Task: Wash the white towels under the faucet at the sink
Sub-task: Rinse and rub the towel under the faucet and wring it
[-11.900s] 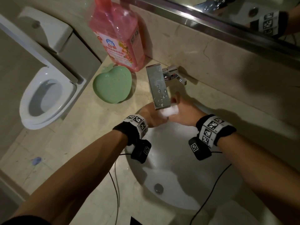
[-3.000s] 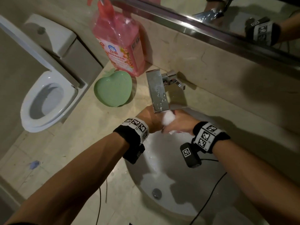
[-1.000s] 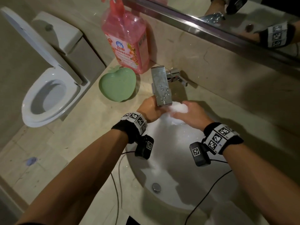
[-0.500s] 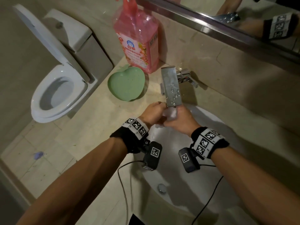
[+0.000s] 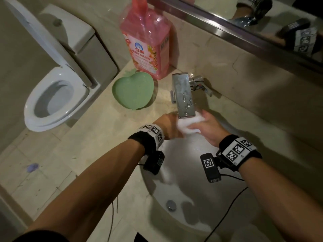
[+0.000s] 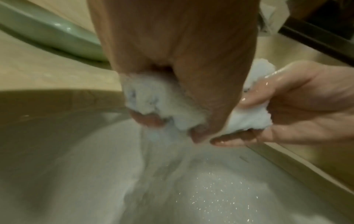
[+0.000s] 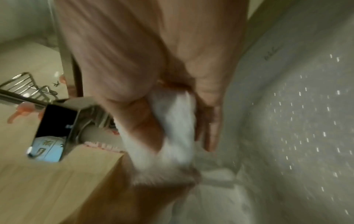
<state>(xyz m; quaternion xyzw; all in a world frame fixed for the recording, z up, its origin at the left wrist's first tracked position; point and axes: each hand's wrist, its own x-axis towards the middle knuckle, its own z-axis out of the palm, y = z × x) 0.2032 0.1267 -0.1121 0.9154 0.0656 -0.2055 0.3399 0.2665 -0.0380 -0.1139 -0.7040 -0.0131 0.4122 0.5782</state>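
The white towel [image 5: 189, 125] is a small, bunched, sodden wad, its pile matted and lumpy, held just under the spout of the chrome faucet [image 5: 184, 96] at the back of the white sink [image 5: 192, 215]. Both hands have hold of it: the left hand [image 5: 168, 125] curls its fingers round 1 end, and the right hand [image 5: 208, 127] pinches the other end between thumb and fingers.

The head view places all this on the beige counter [image 5: 97, 142], with a green heart-shaped dish [image 5: 133, 92] and a pink bottle [image 5: 148, 41] behind it, and a toilet [image 5: 54, 95] with its lid up to the left. There the towel shows only as a pale patch between the knuckles.

The left wrist view brings out what the head view hides: the towel [image 6: 159, 98] bulging from the left fist, water running off its underside into the basin, the wet shine on the right hand [image 6: 298, 109], and bright droplets speckling the bowl. The right wrist view, blurred, shows the towel [image 7: 176, 125] as a twisted roll lying across the right palm, with the square end of the faucet [image 7: 55, 131] seen from below.
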